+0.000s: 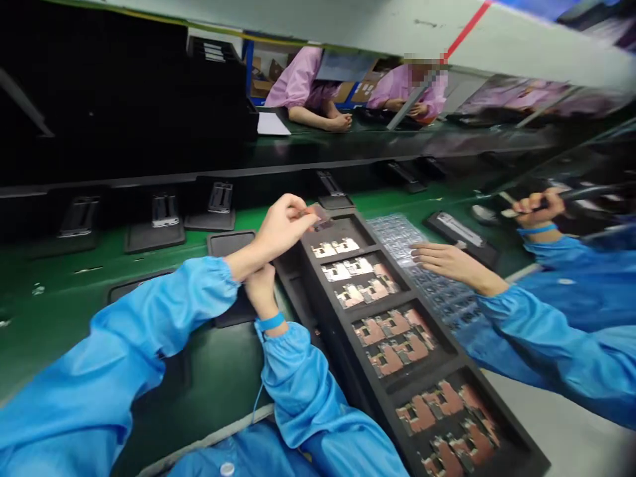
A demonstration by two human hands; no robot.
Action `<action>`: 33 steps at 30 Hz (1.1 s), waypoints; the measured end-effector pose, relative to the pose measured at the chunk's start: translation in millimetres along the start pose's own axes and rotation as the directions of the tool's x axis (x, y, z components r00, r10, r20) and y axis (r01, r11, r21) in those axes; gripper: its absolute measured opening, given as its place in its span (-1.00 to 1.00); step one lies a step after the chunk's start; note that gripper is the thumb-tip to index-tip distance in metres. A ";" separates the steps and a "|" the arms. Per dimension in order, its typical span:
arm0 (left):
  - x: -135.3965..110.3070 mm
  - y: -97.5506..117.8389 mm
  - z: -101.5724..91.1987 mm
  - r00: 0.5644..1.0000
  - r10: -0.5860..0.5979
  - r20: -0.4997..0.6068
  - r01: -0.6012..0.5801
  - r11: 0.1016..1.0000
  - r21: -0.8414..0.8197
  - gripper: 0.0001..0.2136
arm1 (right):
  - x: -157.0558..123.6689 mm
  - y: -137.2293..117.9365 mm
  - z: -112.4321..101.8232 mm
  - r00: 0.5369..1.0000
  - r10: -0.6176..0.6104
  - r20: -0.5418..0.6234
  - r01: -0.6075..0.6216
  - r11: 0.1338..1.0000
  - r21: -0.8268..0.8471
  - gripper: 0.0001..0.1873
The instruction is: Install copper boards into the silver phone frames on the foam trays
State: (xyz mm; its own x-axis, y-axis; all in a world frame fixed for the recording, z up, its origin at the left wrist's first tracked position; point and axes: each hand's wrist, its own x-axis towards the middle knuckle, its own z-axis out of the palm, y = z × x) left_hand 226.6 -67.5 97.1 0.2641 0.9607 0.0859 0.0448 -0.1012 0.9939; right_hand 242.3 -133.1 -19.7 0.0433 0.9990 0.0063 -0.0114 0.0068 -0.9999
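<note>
My left hand [285, 225] reaches over the far end of a long black tray [350, 281]. Its thumb and fingers pinch a small thin reddish-grey piece [319, 217], too blurred to name with certainty. Below the left wrist is my right hand [262, 288], in a blue wristband, near a dark flat pad [236, 315]. The left wrist covers part of it, and its fingers cannot be made out. Several small circuit boards [393, 324] lie in the tray's compartments, some silvery, others copper-coloured. Two silvery boards [335, 248] sit in the farthest compartment.
At right, a co-worker's hand [450, 265] reaches over a clear blister sheet [397, 238]; another co-worker's hand [539, 207] grips a tool. Phone frames on black pads [154, 235] line the green bench [50, 285]. A shelf [348, 20] hangs above; people in pink sit beyond.
</note>
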 end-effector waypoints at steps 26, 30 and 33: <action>-252.4 -62.4 -163.3 0.828 -0.352 -0.437 0.237 0.925 -0.297 -0.75 | -64.7 -18.8 75.1 0.949 0.039 0.312 -0.053 0.998 0.035 -0.88; -252.8 -60.7 -161.1 0.829 -0.322 -0.457 0.224 0.940 -0.256 -0.82 | -66.6 -22.3 74.7 0.942 -0.027 0.335 0.029 1.000 -0.001 -0.94; -253.4 -61.8 -158.7 0.827 -0.302 -0.475 0.230 0.951 -0.205 -0.85 | -68.0 -25.1 74.9 0.939 -0.065 0.336 0.079 0.997 -0.027 -0.93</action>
State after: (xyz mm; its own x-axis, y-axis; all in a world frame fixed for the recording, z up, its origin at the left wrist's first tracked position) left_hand 4.0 -263.6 25.0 -0.2524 0.9476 -0.1959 -0.0944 0.1774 0.9796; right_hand 164.8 -198.0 5.8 -0.2946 0.9527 0.0749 0.0193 0.0843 -0.9963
